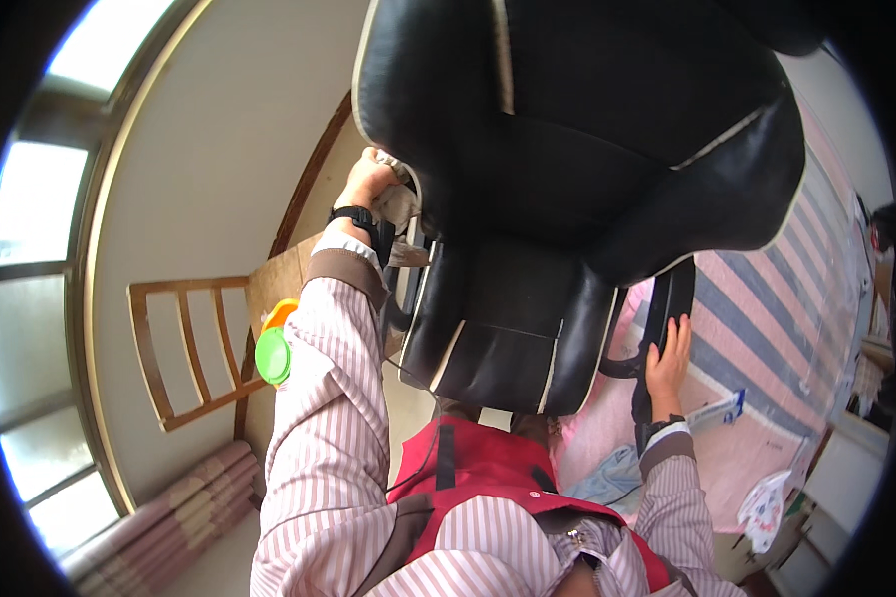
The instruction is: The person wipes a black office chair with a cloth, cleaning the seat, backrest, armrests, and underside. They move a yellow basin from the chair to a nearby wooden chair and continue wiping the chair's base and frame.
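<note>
A black office chair [513, 298] with pale piping faces me, its tall backrest [587, 109] filling the upper middle. My left hand [371, 177] is closed at the left edge of the backrest, on what looks like a pale cloth [396, 207]; the chair's edge partly hides it. My right hand [670, 360] lies with its fingers stretched out on the black right armrest [657, 328]. Nothing shows in its grasp.
Left of the chair stands a wooden chair [194, 289] with an orange and green container [273, 355] by it. A bed with a pink and grey striped cover [767, 308] lies at right, holding a white and blue packet [717, 410] and a plastic bag [767, 505]. Rolled curtain fabric [184, 512] hangs lower left.
</note>
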### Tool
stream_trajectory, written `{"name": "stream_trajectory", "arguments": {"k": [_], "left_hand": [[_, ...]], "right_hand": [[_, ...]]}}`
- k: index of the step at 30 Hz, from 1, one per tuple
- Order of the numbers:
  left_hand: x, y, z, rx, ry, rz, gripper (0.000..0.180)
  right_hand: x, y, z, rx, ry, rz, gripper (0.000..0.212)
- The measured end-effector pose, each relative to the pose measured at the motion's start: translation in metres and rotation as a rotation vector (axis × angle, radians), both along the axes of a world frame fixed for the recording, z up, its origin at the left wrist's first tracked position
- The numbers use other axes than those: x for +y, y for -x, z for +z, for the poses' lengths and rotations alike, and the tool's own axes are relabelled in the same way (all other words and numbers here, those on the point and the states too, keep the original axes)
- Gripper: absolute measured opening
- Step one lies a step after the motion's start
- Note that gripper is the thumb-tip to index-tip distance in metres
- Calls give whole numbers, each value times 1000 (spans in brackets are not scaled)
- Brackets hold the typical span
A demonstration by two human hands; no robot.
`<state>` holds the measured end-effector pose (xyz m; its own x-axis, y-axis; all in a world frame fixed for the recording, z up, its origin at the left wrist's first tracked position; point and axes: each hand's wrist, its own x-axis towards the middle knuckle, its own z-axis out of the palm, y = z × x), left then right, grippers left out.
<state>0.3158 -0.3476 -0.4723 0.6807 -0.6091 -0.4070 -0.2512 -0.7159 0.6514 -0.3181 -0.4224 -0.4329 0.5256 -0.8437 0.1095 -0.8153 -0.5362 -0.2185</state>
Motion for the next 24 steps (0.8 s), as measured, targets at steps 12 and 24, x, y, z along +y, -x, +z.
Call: {"name": "stream_trajectory", "arguments": {"k": [12,24], "left_hand": [[76,19,25,592,812,357,41],[86,72,59,-296,129,-335,40]], "right_hand": [[-48,1,8,118,-4,169,63],[-70,1,17,220,95,239,66]]}}
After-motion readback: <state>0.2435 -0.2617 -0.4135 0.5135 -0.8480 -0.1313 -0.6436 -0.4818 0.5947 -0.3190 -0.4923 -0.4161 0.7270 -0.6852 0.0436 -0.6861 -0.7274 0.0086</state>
